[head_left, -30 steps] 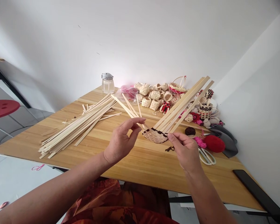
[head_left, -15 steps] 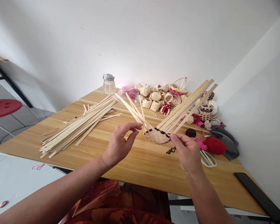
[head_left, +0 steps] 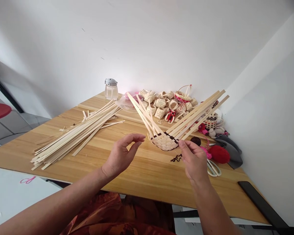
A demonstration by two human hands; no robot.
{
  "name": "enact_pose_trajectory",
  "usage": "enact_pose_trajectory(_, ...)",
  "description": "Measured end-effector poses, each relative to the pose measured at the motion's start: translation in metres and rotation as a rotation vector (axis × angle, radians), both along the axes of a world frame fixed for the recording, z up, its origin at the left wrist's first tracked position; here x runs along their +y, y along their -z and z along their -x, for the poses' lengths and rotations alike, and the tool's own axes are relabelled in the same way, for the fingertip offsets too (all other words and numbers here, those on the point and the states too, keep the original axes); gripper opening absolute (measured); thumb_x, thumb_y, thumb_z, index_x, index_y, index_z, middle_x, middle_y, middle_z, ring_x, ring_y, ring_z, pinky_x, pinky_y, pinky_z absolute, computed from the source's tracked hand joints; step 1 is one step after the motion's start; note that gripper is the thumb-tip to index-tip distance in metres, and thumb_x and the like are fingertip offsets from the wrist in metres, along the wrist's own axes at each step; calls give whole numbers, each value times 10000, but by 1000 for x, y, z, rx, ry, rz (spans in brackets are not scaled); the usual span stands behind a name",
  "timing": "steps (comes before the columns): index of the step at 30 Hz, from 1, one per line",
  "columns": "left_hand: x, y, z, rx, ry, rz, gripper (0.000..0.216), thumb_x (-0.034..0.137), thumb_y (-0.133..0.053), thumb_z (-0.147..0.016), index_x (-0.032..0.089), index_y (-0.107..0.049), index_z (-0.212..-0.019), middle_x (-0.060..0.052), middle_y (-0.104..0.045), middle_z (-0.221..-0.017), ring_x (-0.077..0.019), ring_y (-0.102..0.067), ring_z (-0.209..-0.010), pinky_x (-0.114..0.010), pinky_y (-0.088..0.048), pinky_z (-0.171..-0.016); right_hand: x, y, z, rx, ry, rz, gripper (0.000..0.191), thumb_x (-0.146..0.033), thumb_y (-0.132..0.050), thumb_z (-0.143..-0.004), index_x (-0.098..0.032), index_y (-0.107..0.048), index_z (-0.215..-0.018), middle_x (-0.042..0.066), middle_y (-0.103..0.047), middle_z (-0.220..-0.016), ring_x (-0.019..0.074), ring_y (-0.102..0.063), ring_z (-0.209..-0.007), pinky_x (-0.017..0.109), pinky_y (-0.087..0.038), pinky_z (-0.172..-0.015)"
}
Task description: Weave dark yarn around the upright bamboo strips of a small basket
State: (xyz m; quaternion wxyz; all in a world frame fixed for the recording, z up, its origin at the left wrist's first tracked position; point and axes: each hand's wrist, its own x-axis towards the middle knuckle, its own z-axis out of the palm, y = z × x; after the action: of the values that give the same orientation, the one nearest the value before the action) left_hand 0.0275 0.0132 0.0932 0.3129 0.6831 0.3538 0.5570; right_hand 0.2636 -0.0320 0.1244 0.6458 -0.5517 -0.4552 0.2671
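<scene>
A half-woven basket (head_left: 164, 142) of pale flat strips, edged with dark brown strand, is held above the table. Its long unwoven strips fan up to the left and right. My right hand (head_left: 193, 158) pinches its right corner between thumb and fingers. To the left of the basket is my left hand (head_left: 122, 155), with curved fingers and a small gap between thumb and forefinger; no thing shows in it. Under the basket's right side, a curled dark brown strand (head_left: 176, 158) lies on the table.
Left on the table (head_left: 137, 176) lies a pile of pale strips (head_left: 75, 133). A water bottle (head_left: 111, 89), several small woven baskets (head_left: 159, 102) and a plastic bag stand behind. At right are a red yarn ball (head_left: 219, 154), scissors (head_left: 213, 168) and a black phone-like slab (head_left: 254, 199).
My left hand has drawn back a little from the basket's left edge, leftward and down. My right hand keeps its hold. The whole view has turned slightly to the right.
</scene>
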Motion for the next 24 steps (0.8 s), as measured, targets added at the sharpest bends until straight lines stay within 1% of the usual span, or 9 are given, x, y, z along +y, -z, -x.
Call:
enact_pose_trajectory(5, 2, 4, -1, 8, -5, -19, 161, 236, -600, -927, 210, -719, -1031, -47, -768, -1016, -184, -714, -984, -339, -560, -949, 3, 4, -5, 52, 29, -21, 333, -466, -823, -715, -159, -747, -818, -83, -386, -484, 52, -266, -420, 207, -227, -374)
enact_pose_trajectory(9, 3, 7, -1, 18, -10, -30, 157, 229, -597, -930, 214, -718, -1029, -40, -768, -1004, -177, -714, -978, -331, -561, -947, 5, 5, -6, 56, 42, -32, 348, -471, -831, -703, -157, -754, -833, -77, -407, -493, 55, -276, -422, 214, -246, -382)
enact_pose_trajectory(13, 3, 8, 1, 26, -15, -48, 149, 224, -602, -927, 218, -718, -1021, -30, -770, -995, -170, -713, -975, -322, -558, -948, 4, 3, -3, 92, 31, -30, 347, -472, -840, -688, -161, -747, -811, -81, -399, -487, 48, -258, -418, 207, -213, -369)
enact_pose_trajectory(19, 4, 9, 2, 43, -14, -38, 155, 226, -605, -929, 220, -717, -1036, -24, -769, -995, -166, -711, -971, -312, -554, -937, 3, 2, -2, 95, 26, -16, 346, -479, -830, -698, -158, -734, -785, -82, -384, -471, 52, -266, -421, 204, -199, -365)
enact_pose_trajectory(24, 5, 11, 2, 49, -12, -16, 153, 232, -611, -927, 225, -717, -1037, -17, -767, -995, -159, -711, -960, -296, -553, -916, 3, 3, -3, 67, 17, -14, 335, -475, -815, -717, -158, -738, -791, -83, -378, -474, 51, -260, -421, 207, -214, -371)
